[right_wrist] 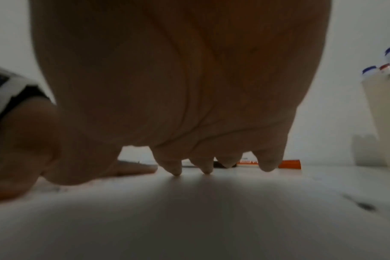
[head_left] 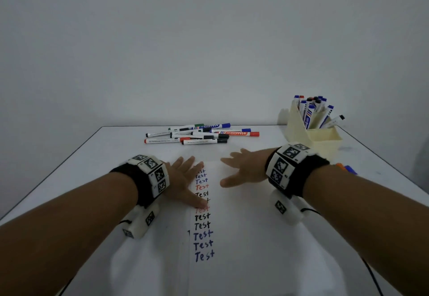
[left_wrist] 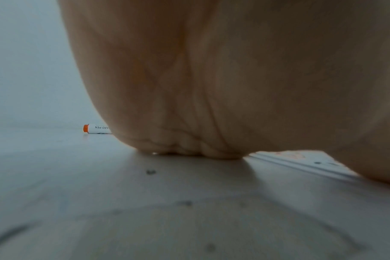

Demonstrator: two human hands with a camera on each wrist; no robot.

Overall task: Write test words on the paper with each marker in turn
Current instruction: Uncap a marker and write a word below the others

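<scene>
Head view: I see both hands flat, fingers spread, holding nothing.
Left hand (head_left: 183, 179): on paper (head_left: 243, 226).
Right hand (head_left: 243, 168): nearer holder (head_left: 325, 140).
Loose markers (head_left: 199, 134): beyond paper, lying crosswise.

Both forearms were bare, with no sleeves. Each wrist wore a black band (head_left: 139, 179) ringed by white blocks printed with black-and-white square markers (head_left: 282, 165). A white camera housing (head_left: 139, 222) hung under each wrist, marker-tagged too, trailing a thin black cable (head_left: 371, 272)
</scene>
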